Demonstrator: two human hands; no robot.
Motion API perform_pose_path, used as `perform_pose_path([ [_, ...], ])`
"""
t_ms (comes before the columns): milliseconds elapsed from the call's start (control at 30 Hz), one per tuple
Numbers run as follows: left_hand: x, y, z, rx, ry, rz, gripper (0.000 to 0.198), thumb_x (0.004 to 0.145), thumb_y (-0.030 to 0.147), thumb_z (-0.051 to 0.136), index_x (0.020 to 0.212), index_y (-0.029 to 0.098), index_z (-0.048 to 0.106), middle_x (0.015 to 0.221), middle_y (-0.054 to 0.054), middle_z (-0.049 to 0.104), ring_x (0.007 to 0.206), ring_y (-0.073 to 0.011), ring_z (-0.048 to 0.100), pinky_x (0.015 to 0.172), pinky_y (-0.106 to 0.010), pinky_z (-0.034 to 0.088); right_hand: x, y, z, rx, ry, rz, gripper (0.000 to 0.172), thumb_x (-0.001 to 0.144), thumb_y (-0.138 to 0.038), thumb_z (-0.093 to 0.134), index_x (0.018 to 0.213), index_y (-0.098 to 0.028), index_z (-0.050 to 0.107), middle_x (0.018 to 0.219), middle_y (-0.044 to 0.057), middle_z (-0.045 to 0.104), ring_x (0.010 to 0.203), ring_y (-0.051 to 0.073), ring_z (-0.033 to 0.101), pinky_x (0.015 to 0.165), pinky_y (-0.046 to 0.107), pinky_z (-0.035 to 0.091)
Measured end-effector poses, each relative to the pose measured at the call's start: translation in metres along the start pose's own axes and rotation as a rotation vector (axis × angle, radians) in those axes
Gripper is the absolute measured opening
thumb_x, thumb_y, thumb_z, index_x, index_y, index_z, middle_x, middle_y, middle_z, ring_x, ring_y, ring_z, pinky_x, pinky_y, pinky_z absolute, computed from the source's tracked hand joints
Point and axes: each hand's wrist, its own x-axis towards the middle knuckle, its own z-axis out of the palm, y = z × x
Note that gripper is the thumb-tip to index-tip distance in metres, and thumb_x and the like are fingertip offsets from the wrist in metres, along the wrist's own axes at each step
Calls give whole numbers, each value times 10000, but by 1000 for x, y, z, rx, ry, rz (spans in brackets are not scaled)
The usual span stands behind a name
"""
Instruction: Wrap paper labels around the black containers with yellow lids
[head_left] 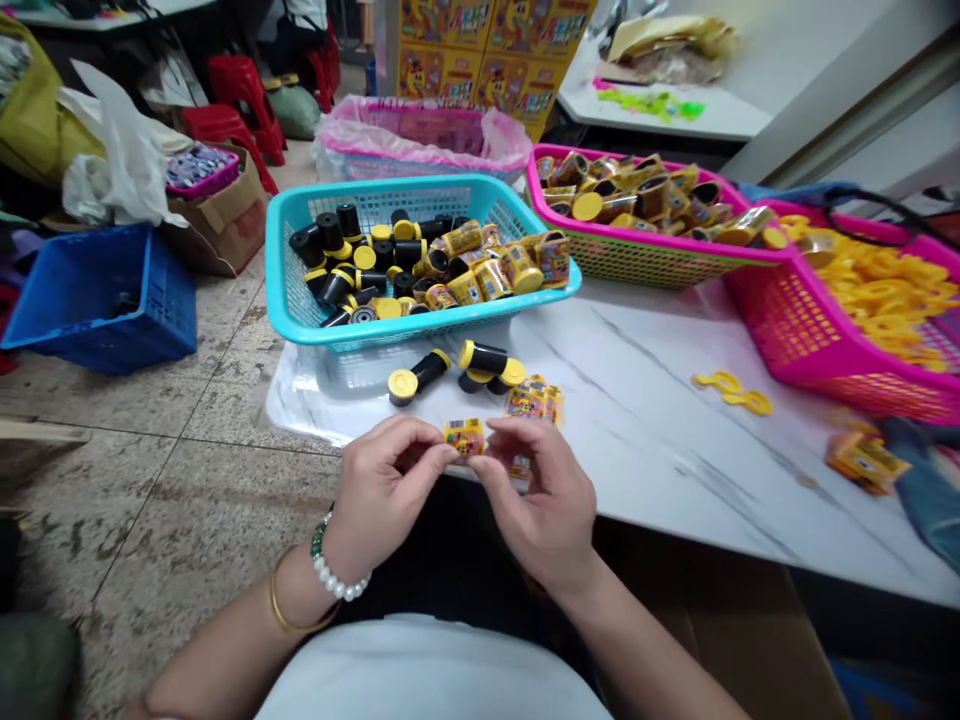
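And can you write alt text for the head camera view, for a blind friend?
A person's left hand and right hand hold a small printed piece at a marbled table. Beyond: a turquoise basket of black cylinders, some wrapped; to its right, pink baskets of wrapped cylinders and yellow plastic pieces.

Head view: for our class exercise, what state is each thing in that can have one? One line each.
Small yellow printed label: pinched by bare left hand and bare right hand.
Turquoise plastic basket: uncovered, well filled.
Bright pink basket of gold wrapped cylinders: uncovered, heaped.
Magenta basket of yellow plastic pieces: uncovered, heaped.
Loose black cylinders with yellow caps: outside the baskets, on white marbled tabletop.
Blue plastic crate: uncovered.
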Motion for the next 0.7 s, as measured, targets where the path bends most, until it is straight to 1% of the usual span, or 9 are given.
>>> perform_pose_path([
  [67,0,-1,-2,-87,-20,-62,119,879,224,684,768,184,702,709,-10,668,582,-115,574,537,-229,473,-1,-6,2,160,-89,207,186,930,-314,645,1096,-232,659,859,33,705,681,156,669,602,288,569],
  [100,-1,-2,-3,-119,-29,-83,124,878,227,684,765,182,709,710,-14,672,585,-116,578,537,-227,477,-1,-9,3,221,-136,283,130,940,-332,628,1004,-226,668,774,11,691,604,138,644,544,260,542],
  [133,-3,-2,-3,-145,-31,-97,122,882,231,682,776,182,717,721,-19,677,593,-117,583,541,-225,481,-1,-12,5,261,-162,330,141,946,-342,616,887,-222,660,674,-14,655,530,122,602,494,240,504],
  [167,-5,-2,-3,-167,-18,-108,110,888,238,677,806,182,725,738,-23,682,602,-116,587,544,-223,485,-1,-15,6,270,-160,353,208,947,-347,612,785,-219,633,589,-36,605,476,110,553,459,227,464],
  [233,-10,-2,-3,-202,47,-132,99,902,257,668,868,182,723,754,-23,678,597,-109,579,536,-217,480,-2,-17,10,235,-95,354,286,942,-353,617,691,-218,591,510,-56,526,436,98,477,432,220,404],
  [333,-17,1,-3,-205,140,-147,130,916,283,663,845,181,701,703,-8,647,555,-95,548,504,-207,453,-4,-18,17,169,-32,321,296,940,-356,619,681,-218,590,513,-54,515,447,99,448,446,228,387],
  [400,-21,3,-3,-188,150,-127,166,916,289,669,796,178,701,666,-2,628,534,-89,532,488,-205,436,-6,-18,20,142,-38,296,310,945,-353,613,668,-218,580,509,-53,513,447,101,441,449,232,378],
  [567,-28,1,-2,-240,198,-138,133,911,285,682,842,174,704,706,-3,639,519,-74,514,489,-200,441,-13,-17,23,84,-56,270,418,996,-358,543,605,-211,520,509,-40,520,452,100,466,475,244,375],
  [700,-32,2,-3,-241,217,-112,162,920,287,675,817,164,697,698,0,633,515,-66,512,493,-191,441,-17,-17,24,42,-79,219,429,1013,-335,523,605,-203,506,505,-44,512,453,93,470,486,243,358],
])
